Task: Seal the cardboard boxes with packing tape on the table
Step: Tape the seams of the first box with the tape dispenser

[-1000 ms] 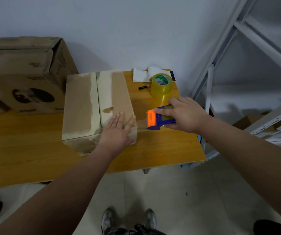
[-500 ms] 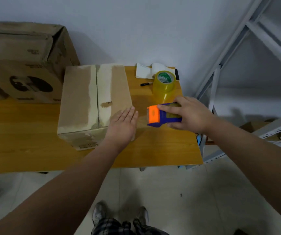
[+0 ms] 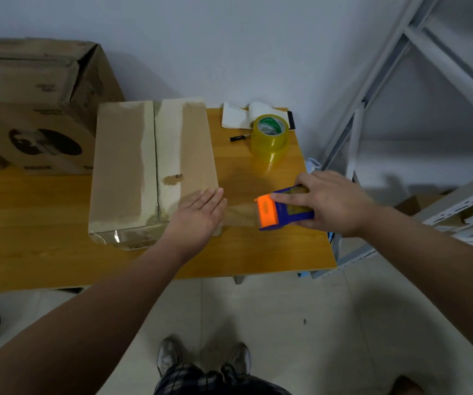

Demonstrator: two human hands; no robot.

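A closed cardboard box lies flat on the wooden table, its centre seam covered by pale tape. My left hand presses flat on the box's near right corner, fingers straight. My right hand grips a blue and orange tape dispenser just right of the box. A strip of clear tape stretches from under my left hand to the dispenser's orange end.
A spare roll of yellowish tape stands behind the dispenser, beside a black pen and white paper. A large cardboard box fills the back left. Grey metal shelving stands close to the table's right edge.
My right hand has drawn the dispenser to the right, away from the box, lengthening the tape strip. My left hand stays pressed on the box corner.
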